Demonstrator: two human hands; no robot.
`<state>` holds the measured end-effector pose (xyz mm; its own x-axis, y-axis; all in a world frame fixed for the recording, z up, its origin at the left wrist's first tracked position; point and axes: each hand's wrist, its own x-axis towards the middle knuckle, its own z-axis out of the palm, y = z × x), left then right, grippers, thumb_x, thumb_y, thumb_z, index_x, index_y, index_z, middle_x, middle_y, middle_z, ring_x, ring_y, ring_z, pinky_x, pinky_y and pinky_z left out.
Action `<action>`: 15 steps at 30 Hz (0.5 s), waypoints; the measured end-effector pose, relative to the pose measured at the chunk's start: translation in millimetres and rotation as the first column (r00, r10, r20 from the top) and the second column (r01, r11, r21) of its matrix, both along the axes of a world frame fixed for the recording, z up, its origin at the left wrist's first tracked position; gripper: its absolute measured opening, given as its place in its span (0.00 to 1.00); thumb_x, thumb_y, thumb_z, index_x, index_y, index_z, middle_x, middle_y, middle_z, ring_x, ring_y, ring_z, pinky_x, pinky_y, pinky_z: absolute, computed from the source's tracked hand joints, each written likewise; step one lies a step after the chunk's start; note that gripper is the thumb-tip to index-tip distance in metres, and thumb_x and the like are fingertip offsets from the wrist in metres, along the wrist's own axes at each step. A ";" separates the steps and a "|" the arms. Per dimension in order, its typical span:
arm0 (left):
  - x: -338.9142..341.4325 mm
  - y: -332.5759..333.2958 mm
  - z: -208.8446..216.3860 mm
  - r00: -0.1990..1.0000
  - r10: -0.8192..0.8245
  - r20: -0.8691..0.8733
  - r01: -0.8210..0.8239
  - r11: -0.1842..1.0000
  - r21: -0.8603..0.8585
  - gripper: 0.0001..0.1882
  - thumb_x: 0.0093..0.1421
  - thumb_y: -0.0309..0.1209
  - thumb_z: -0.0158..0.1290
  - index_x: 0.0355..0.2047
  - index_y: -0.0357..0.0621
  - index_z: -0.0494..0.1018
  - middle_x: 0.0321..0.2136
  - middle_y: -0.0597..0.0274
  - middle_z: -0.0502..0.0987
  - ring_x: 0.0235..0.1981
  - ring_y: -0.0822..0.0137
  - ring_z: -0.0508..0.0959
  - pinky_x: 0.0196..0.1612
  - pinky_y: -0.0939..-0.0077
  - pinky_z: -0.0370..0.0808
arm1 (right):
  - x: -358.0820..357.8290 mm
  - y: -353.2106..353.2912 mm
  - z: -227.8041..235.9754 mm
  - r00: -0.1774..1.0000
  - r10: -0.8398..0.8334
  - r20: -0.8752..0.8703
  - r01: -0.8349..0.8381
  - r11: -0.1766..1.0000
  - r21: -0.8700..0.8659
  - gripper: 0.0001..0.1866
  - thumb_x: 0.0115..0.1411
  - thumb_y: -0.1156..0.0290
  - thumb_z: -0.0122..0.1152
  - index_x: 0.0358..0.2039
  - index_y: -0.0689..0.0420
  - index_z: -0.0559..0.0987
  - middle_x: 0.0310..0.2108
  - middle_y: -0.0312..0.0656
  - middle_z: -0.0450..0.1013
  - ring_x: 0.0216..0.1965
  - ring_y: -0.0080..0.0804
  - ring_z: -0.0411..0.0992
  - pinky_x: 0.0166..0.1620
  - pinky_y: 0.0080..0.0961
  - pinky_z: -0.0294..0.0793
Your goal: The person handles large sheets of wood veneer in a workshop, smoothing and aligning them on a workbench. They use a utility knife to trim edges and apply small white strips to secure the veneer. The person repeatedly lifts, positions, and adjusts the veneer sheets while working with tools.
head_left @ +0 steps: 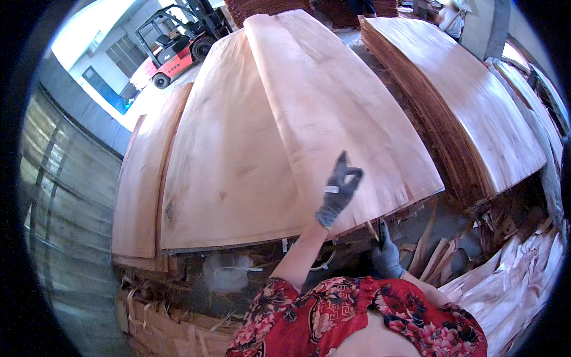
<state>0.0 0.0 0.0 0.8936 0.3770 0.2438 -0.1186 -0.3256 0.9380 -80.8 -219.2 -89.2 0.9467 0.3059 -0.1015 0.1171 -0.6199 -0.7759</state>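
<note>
A large pale veneer sheet [238, 160] lies bowed over a stack in front of me, with a narrower veneer sheet [333, 101] overlapping it on the right. My left hand [339, 189], in a dark grey glove, is raised over the near right part of the narrower sheet with its fingers partly curled; whether it grips anything is unclear. My right hand [386, 256], also gloved, is below the sheet's near edge, closed around that edge beside a thin wood sliver [373, 229].
A second tall veneer stack [464, 101] rises at the right. Scrap veneer strips [511, 279] lie heaped at the lower right and under the stack. A red forklift [178, 47] stands at the far left, and a person [453, 18] at the far right. Grey wall panels [71, 190] run along the left.
</note>
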 end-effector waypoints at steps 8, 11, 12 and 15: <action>-112.3 67.9 -28.1 0.979 0.201 -0.041 -0.199 0.887 -0.417 0.30 0.58 0.34 0.49 0.55 0.28 0.53 0.29 0.56 0.76 0.33 0.73 0.74 0.42 0.79 0.67 | 40.5 52.1 16.0 0.997 -0.040 0.068 0.010 0.919 0.393 0.20 0.56 0.70 0.50 0.51 0.57 0.66 0.28 0.47 0.72 0.30 0.35 0.70 0.31 0.30 0.68; -163.1 71.8 -52.0 0.956 0.275 -0.099 -0.286 0.811 -0.511 0.29 0.58 0.32 0.47 0.56 0.30 0.52 0.29 0.55 0.76 0.31 0.71 0.74 0.39 0.78 0.69 | 43.7 32.0 34.9 0.980 0.010 -0.198 0.107 0.815 0.570 0.16 0.59 0.70 0.50 0.46 0.63 0.71 0.24 0.30 0.68 0.25 0.16 0.64 0.29 0.16 0.65; -177.2 72.8 -58.9 0.935 0.306 -0.178 -0.353 0.800 -0.486 0.30 0.58 0.31 0.47 0.57 0.31 0.51 0.31 0.53 0.76 0.31 0.69 0.74 0.38 0.78 0.70 | 43.8 21.3 44.6 0.962 0.039 -0.270 0.138 0.783 0.606 0.16 0.59 0.68 0.50 0.45 0.63 0.72 0.22 0.28 0.67 0.24 0.14 0.62 0.28 0.14 0.63; -172.0 52.6 -91.2 0.861 0.469 -0.195 -0.506 0.826 -0.247 0.31 0.58 0.31 0.46 0.58 0.34 0.49 0.49 0.41 0.63 0.40 0.60 0.72 0.39 0.73 0.71 | 51.8 -12.2 54.6 0.933 0.085 -0.349 0.152 0.788 0.597 0.15 0.59 0.65 0.51 0.42 0.63 0.74 0.19 0.28 0.66 0.20 0.14 0.61 0.23 0.13 0.60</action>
